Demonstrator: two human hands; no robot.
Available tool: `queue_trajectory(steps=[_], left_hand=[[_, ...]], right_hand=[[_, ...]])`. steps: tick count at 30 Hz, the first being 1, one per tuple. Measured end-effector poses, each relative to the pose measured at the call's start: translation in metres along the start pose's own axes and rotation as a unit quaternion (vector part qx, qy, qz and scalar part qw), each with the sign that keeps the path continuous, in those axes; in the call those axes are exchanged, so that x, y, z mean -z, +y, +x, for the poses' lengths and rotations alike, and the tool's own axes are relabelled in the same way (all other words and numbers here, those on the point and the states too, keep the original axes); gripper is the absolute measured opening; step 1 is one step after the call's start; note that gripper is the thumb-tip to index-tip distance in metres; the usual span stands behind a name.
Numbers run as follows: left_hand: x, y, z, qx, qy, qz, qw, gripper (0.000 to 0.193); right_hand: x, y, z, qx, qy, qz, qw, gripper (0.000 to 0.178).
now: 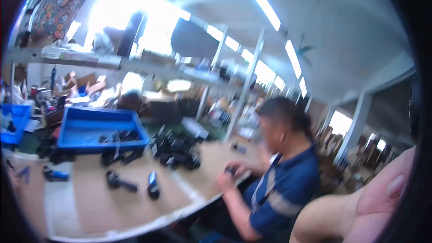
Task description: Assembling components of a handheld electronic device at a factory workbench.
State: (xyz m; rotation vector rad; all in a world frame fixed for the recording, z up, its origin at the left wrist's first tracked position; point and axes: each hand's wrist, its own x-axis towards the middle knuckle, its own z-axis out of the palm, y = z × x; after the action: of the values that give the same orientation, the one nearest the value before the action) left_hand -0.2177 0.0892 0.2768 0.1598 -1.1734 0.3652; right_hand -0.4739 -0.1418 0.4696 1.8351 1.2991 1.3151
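Observation:
Large and close at the right edge, my right hand is raised, with one fingernail showing. The rest of its fingers are cut off by the picture's rim, and nothing held can be made out. My left hand is not recognisable; a blurred skin-toned patch at the far left edge cannot be assigned to anyone. On the table lie a black handled device, a blue-and-black cylindrical device and another blue-and-black piece. Behind them is a heap of black devices.
A co-worker in a dark blue shirt sits at the table's right side, holding a small dark object. A blue bin with black parts stands at the back, another blue bin at left. A loaded shelf runs above.

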Motion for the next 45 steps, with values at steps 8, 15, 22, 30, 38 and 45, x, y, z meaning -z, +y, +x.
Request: queue_trajectory(steps=[8,15,22,30,38,45], left_hand=[[-0.017,-0.091,-0.039,0.076,-0.009,-0.091,0.993,0.053],[-0.045,-0.143,-0.084,0.216,-0.056,-0.192,0.956,0.048],[-0.141,-0.128,-0.082,0.233,-0.041,-0.366,0.900,0.044],[-0.104,-0.105,-0.069,0.293,-0.110,-0.311,0.897,0.038],[0.018,-0.068,0.009,0.221,-0.111,-0.021,0.969,0.033],[0.097,-0.076,0.031,0.204,-0.081,0.098,0.971,0.028]], right_hand=[[0.002,-0.037,-0.064,-0.092,-0.038,-0.060,0.993,0.049],[0.023,-0.137,-0.077,-0.245,-0.075,-0.152,0.955,0.044],[0.114,-0.176,0.027,-0.256,-0.194,-0.258,0.911,0.039],[0.060,-0.210,-0.003,-0.331,-0.078,-0.294,0.893,0.034],[-0.103,-0.112,-0.079,-0.301,0.205,-0.128,0.923,0.030],[-0.230,-0.059,-0.099,-0.309,0.312,-0.033,0.898,0.027]])
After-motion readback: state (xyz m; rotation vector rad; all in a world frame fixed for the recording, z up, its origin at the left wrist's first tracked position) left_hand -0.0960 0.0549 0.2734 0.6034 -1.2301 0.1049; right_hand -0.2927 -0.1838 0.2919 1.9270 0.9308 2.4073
